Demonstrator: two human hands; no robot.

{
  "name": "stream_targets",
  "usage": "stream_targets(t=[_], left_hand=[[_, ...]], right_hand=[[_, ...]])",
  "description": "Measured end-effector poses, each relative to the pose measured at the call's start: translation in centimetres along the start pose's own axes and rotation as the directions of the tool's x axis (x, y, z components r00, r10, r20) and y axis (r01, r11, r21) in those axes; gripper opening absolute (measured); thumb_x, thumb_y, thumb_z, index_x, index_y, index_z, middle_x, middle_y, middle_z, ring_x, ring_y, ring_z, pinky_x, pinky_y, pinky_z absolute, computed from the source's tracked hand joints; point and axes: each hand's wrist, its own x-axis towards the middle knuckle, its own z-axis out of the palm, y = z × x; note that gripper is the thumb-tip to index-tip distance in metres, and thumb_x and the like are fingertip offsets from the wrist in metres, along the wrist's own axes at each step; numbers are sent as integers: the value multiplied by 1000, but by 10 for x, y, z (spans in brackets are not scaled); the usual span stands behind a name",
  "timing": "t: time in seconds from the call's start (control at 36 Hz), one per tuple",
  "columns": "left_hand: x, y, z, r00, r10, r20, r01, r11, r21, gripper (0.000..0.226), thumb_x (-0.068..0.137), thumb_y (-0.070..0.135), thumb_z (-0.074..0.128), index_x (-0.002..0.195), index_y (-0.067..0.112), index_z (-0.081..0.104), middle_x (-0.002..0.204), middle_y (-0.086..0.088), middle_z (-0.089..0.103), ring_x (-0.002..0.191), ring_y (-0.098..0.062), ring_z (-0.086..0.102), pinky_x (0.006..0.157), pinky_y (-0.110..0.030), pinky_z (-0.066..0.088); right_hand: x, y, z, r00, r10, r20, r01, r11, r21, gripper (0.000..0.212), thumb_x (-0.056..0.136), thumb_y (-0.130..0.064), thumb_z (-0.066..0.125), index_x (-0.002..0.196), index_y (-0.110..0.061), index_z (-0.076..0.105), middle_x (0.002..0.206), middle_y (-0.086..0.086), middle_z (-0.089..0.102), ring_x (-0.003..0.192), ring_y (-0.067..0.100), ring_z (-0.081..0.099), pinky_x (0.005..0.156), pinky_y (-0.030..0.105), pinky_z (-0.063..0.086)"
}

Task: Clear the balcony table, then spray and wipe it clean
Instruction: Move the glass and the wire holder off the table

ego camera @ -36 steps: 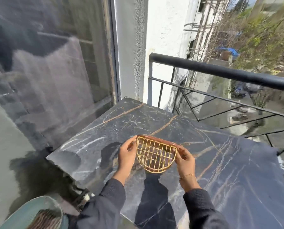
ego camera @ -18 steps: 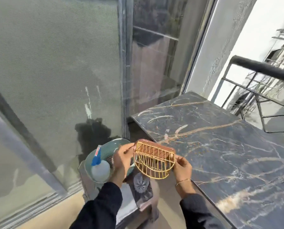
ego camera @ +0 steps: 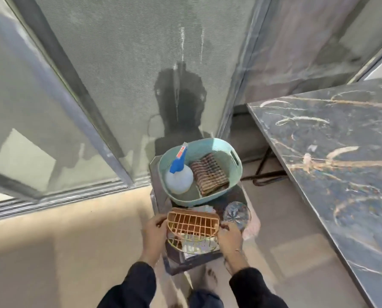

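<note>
Left hand (ego camera: 155,225): I grip the wire holder (ego camera: 193,223) at its left end.
Right hand (ego camera: 228,235): pinches its right end.
Holder: low over the stool's (ego camera: 161,174) near edge, beside the glass dish (ego camera: 236,213).
Risk: crowded stool; it may knock the dish or slide off.
Counter (ego camera: 341,163): bare marble, right.

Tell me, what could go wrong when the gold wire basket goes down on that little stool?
The stool already looks crowded: the teal tub fills the back and a glass coaster sits at the front. The wire basket, held at its ends by the left hand and right hand, might knock the coaster off. It may also overhang the front edge and tip.
</note>
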Motion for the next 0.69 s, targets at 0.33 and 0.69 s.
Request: stream_targets(t=[0.33,0.69], left_hand=[[44,-54,22,982,-180,-63,186,974,126,18,90,3,55,95,4,73,90,-10,70,84,-24,62,72,-26,43],[57,-39,15,963,-249,-103,266,942,205,21,91,14,56,99,5,74,101,-15,71,83,-24,58,73,-27,43]], right_hand=[[44,-2,34,993,20,120,14,961,-275,25,93,-19,50,108,-5,65,112,14,67,106,29,59,92,30,43],[36,-36,23,980,4,201,97,866,-490,45,97,-38,36,105,-7,67,111,11,67,103,25,60,88,27,43]])
